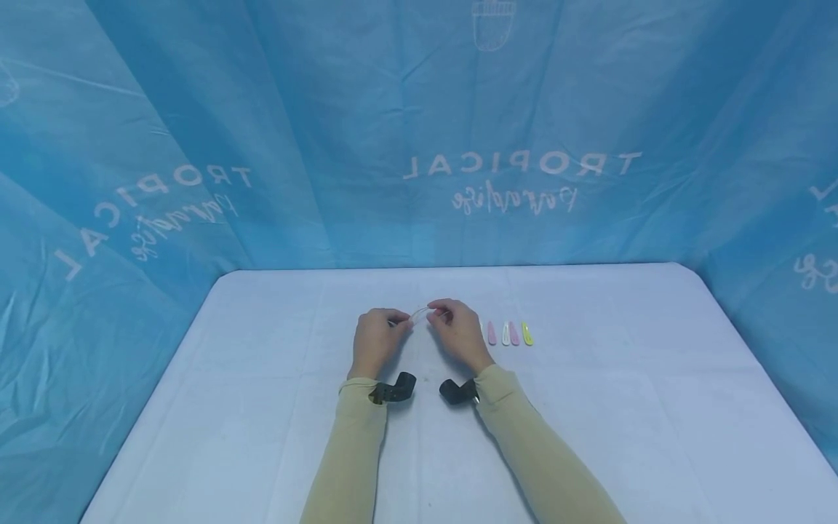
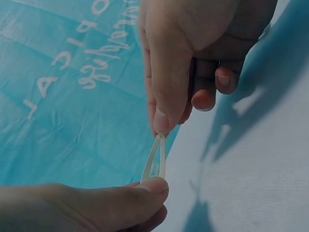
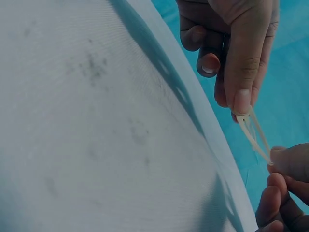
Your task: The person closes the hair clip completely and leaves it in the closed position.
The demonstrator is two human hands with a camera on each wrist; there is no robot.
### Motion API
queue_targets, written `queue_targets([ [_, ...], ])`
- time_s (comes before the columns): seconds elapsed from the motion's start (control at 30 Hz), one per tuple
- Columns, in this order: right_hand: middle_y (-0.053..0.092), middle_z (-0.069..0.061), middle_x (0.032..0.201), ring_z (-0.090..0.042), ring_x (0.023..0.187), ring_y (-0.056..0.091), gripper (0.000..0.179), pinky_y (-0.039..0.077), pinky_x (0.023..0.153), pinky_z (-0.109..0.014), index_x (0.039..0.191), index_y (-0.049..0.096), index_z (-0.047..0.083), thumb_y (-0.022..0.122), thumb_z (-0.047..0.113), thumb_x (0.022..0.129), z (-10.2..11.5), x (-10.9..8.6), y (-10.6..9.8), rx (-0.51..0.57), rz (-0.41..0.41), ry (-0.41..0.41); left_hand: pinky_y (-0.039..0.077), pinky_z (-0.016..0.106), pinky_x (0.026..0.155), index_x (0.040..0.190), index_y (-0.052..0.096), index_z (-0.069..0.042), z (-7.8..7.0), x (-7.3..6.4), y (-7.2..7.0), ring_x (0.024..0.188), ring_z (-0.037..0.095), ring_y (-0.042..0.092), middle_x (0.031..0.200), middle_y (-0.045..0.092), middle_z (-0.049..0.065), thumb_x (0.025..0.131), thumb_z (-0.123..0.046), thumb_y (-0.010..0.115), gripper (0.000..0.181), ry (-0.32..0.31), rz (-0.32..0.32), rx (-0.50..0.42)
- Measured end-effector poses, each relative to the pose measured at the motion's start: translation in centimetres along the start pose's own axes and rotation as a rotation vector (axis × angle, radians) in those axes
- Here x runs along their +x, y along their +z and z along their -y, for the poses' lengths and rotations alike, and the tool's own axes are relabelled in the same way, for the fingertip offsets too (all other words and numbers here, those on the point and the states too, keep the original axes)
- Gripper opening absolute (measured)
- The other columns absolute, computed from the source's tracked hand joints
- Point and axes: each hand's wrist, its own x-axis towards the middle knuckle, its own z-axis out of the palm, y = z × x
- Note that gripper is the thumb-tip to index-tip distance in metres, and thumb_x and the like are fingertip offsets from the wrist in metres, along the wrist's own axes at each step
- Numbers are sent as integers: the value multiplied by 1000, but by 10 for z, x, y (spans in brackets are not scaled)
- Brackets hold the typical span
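Observation:
A pale cream snap hair clip (image 2: 150, 159) is stretched between both hands, lifted over the far part of the table. My left hand (image 1: 380, 340) pinches its narrow, riveted end between thumb and index finger. Thumb and fingers of my right hand (image 1: 460, 336) pinch the wider end. In the right wrist view the side arms of the hair clip (image 3: 250, 135) stand apart, with a thin inner strip showing between them. Just right of the right hand, a row of hair clips lies on the table: pink (image 1: 492, 333), white (image 1: 505, 333), pink (image 1: 514, 334) and yellow (image 1: 527, 334).
A white cloth covers the table (image 1: 262, 407). Blue curtains (image 1: 366, 145) with mirrored lettering hang behind and at both sides. Another white clip in the row is mostly hidden by the right hand. Black wrist cameras (image 1: 396, 388) sit on both wrists.

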Motion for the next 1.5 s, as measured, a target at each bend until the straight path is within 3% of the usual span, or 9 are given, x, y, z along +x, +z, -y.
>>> queue_targets([
  [0.2, 69, -7, 89, -22, 83, 62, 15, 49, 79, -35, 104, 74, 4, 69, 13, 94, -2, 1, 2, 46, -76, -29, 51, 37, 75, 99, 80, -8, 0, 0, -2, 81, 19, 66, 92, 76, 5, 91, -17, 74, 13, 3, 3, -10],
  [0.43, 67, -5, 85, -20, 79, 59, 14, 45, 75, -33, 99, 75, 5, 68, 16, 95, 0, 1, 3, 96, -91, 27, 51, 37, 75, 99, 80, -8, -1, 0, -4, 81, 20, 66, 92, 75, 5, 92, -18, 73, 14, -20, 2, -30],
  [0.77, 72, -8, 99, -21, 90, 62, 19, 48, 85, -36, 111, 75, 6, 66, 13, 96, -1, 0, 2, 122, -54, 25, 52, 42, 83, 102, 79, -6, -3, -1, -6, 92, 24, 68, 96, 75, 8, 93, -19, 73, 16, -17, 10, -30],
  [1.07, 72, -10, 113, -24, 101, 63, 24, 48, 94, -42, 120, 72, 8, 62, 15, 100, 1, 0, 0, 97, 6, 32, 51, 41, 82, 102, 79, -7, -3, 0, -6, 91, 23, 67, 96, 75, 6, 93, -19, 72, 16, -19, 6, -30],
  [1.5, 71, -9, 108, -22, 93, 63, 28, 48, 87, -40, 125, 70, 8, 59, 15, 101, 4, -3, 0, 121, 49, 45, 51, 41, 84, 104, 79, -9, -2, 1, -6, 92, 23, 67, 97, 75, 5, 95, -21, 71, 17, -21, 8, -15],
])
